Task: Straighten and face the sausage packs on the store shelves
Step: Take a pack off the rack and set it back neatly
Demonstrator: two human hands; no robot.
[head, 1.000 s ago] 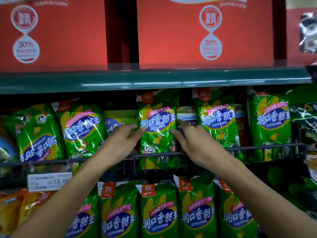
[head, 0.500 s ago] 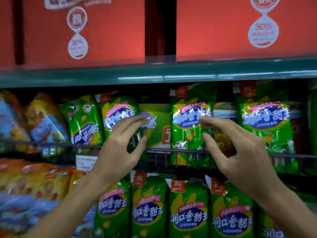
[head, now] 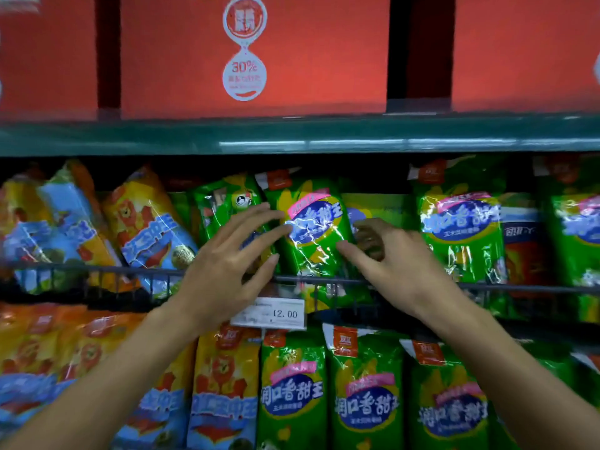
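Shifted leftward along the shelf [head: 292,138] from a second ago: orange and blue packs [head: 143,222] now in view at its left end, red boxes [head: 253,53] above. Behind the wire rail [head: 422,284], a tilted green sausage pack [head: 311,228], top leaning left, now between both hands instead of the upright one handled before. Left hand [head: 224,264] spread, fingertips on the pack's left edge and over the upside-down green pack [head: 227,206] beside it. Right hand [head: 389,254] half curled at the right edge, thumb touching; a real grip cannot be told. Probably next in line for squaring up. Below, price tag [head: 269,313] reading 12.00.
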